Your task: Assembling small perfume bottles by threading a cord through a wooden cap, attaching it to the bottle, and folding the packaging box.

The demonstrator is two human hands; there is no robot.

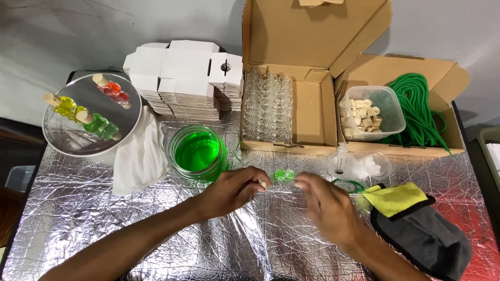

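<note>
We found both hands pinching a small green-filled bottle (284, 175) above the foil-covered bench (260, 239): the left hand (232, 190) at its corked end, the right hand (325, 200) at the other (just beside the jar of green liquid (198, 152)).

Near half of the foil-covered bench (156, 244) lies open on both sides of the forearms. Ahead of the left hand (232, 190), a glass jar of green liquid (198, 152) stands just beside it, with a crumpled white cloth (139, 156) further left. Close right of the right hand (325, 205): yellow-and-grey folded cloths (416, 224). Beyond it, small clear plastic cups (359, 165), then the open cardboard boxes (312, 112) wall off the back.
</note>
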